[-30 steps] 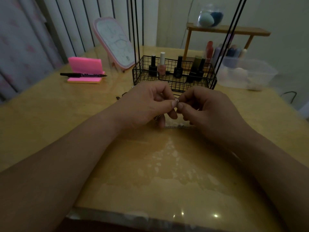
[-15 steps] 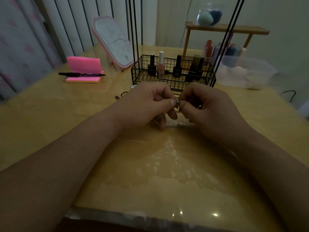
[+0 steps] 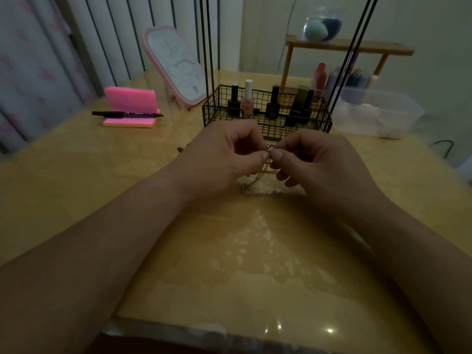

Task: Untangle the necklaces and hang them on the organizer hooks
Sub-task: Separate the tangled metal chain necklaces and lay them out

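Barely shifted, left hand (image 3: pixel 224 157) and right hand (image 3: pixel 319 164) pinch the necklace (image 3: pixel 258 193) (print on marker (image 3: pixel 127 114) unreadable).

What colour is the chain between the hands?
The chain is silver, seen best in the head view.

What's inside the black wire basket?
Upright nail polish bottles, mostly dark, one pink bottle with a white cap. Its lower front is behind the left hand and right hand.

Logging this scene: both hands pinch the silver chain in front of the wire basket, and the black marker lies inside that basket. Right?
Not quite. The head view shows the black marker lying on the pink sticky-note pad left of the wire basket, not inside it. The left hand and right hand do pinch the silver chain.
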The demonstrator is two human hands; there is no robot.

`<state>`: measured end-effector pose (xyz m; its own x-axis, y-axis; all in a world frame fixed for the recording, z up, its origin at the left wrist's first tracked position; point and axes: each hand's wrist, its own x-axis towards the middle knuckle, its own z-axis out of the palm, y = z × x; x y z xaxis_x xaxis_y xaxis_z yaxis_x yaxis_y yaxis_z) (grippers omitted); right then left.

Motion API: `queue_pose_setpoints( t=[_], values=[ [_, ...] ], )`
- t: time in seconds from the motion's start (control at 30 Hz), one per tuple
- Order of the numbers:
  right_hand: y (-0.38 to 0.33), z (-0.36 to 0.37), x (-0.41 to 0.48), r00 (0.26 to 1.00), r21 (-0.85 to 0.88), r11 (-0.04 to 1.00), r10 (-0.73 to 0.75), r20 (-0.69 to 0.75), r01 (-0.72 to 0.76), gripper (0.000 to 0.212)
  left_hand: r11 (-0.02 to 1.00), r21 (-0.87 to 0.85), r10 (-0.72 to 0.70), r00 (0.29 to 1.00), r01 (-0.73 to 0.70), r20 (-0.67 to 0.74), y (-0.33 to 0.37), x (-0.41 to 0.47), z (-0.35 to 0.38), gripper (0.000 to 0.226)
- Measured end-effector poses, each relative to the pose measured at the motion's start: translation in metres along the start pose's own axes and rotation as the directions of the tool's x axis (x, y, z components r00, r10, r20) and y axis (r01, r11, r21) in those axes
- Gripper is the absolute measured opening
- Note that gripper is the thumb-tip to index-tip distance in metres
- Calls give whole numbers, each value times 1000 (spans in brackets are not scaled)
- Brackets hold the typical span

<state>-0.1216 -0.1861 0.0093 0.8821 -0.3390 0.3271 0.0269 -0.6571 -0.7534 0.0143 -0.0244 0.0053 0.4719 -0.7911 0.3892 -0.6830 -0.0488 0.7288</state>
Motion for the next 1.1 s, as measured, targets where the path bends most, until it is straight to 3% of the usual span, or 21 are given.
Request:
queue_pose_setpoints(
  t=[0.63, 0.9, 1.1],
  values=[
    [-4, 4, 0, 1000, 8, 1000, 28, -4, -28, 6, 997, -71, -15, 1000, 14, -21, 4, -2, 5, 9],
    [-4, 6, -1, 1000, -46, 998, 30, 6, -30, 5, 998, 54, 40, 996, -35, -82, 2, -2, 8, 11],
    [-3, 5, -2, 1000, -138, 990, -27, -6, 26, 2, 998, 59, 40, 998, -37, -51, -1, -2, 8, 3]
  ],
)
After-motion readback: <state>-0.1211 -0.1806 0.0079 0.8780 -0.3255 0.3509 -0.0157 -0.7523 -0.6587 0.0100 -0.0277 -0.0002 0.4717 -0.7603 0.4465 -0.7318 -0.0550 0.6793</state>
